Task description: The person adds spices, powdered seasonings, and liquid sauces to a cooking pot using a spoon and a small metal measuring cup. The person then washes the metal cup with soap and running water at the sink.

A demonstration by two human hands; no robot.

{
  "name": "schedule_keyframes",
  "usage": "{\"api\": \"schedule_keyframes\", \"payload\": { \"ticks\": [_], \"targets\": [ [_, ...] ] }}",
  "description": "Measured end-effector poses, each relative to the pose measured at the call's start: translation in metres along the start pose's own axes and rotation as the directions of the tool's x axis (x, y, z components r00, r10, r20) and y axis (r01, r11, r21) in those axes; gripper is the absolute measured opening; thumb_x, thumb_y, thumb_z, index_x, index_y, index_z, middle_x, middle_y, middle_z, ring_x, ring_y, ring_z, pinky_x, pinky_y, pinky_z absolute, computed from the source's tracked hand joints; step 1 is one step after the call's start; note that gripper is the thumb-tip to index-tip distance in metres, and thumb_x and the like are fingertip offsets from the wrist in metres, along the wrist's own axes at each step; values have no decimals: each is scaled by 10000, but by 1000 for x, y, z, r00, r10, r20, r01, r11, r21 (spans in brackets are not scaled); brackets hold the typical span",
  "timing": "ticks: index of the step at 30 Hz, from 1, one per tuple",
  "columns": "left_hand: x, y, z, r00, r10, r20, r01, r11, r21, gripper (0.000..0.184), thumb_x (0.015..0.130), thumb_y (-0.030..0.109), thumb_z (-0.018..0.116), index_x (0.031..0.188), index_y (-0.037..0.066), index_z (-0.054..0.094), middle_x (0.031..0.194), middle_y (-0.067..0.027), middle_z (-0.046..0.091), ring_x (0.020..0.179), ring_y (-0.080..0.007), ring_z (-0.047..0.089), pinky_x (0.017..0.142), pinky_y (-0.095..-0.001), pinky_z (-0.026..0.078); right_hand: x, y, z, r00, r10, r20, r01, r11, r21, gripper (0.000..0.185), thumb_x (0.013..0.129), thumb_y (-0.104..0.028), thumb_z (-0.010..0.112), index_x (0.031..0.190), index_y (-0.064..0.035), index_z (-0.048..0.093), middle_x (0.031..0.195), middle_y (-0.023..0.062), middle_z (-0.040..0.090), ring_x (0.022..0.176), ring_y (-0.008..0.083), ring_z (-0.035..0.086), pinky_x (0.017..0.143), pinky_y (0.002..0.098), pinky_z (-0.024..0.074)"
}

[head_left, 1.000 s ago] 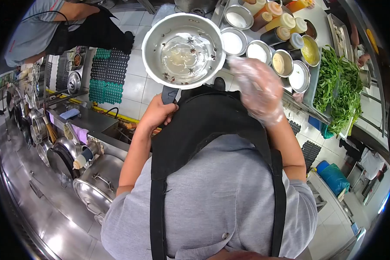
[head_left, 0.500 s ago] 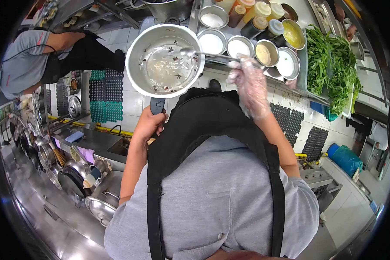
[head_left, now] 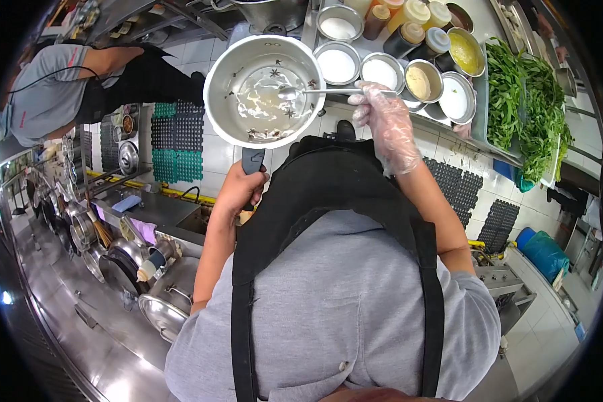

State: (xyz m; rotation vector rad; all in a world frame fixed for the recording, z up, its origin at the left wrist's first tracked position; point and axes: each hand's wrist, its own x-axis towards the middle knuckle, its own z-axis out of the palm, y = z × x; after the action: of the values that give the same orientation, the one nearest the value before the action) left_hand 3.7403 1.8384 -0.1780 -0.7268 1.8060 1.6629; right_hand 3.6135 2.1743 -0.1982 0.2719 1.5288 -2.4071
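Observation:
A metal pot (head_left: 221, 100) with star anise and other small spices in clear liquid is held up in front of me. My left hand (head_left: 243, 187) is wrapped round its dark handle (head_left: 252, 159). On the right, my right hand (head_left: 385, 124), in a clear plastic glove, grips a long metal spoon (head_left: 342, 91). The spoon's bowl is over or in the liquid; its exact depth I cannot tell. Beyond the spoon stand round metal containers of white powder (head_left: 336, 65) and one of beige powder (head_left: 419, 83).
Squeeze bottles (head_left: 409, 37) and a yellow-filled container (head_left: 465, 53) stand at the upper right, beside leafy greens (head_left: 526, 110). Another person (head_left: 67, 87) is at the upper left. Pans and a lidded pot (head_left: 164, 315) lie on the left counter. Floor mats (head_left: 176, 144) show below.
A second ago no spoon was clearly visible at my blurred right hand; now the spoon reaches into the pot. The liquid ripples differently, and the view has shifted slightly.

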Motion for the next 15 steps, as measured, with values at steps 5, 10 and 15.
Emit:
{"api": "schedule_keyframes", "payload": {
  "ticks": [5,10,15],
  "targets": [
    [-1,-4,2,1000,0,-21,1,1000,32,97,915,70,700,940,47,609,598,-17,575,445,-125,545,413,-291,404,6,13,-7,1000,13,-19,-16,991,-135,371,1129,-283,639,1339,23,660,1002,96,758,762,126,660,684,285,552],
    [0,-8,0,1000,0,-22,1,1000,26,95,915,72,703,944,47,616,602,-18,581,457,-124,552,417,-291,410,8,10,-5,998,60,4,-60,996,60,358,1124,-264,646,1338,23,659,993,98,756,756,132,660,682,290,552],
    [0,-6,-1,1000,-3,-25,3,1000,27,105,913,74,709,949,48,613,612,-16,586,468,-124,560,419,-290,414,7,14,-7,999,46,-5,-46,999,-21,355,1132,-270,628,1338,17,660,1039,125,772,764,140,668,704,295,565]
  ]
}}
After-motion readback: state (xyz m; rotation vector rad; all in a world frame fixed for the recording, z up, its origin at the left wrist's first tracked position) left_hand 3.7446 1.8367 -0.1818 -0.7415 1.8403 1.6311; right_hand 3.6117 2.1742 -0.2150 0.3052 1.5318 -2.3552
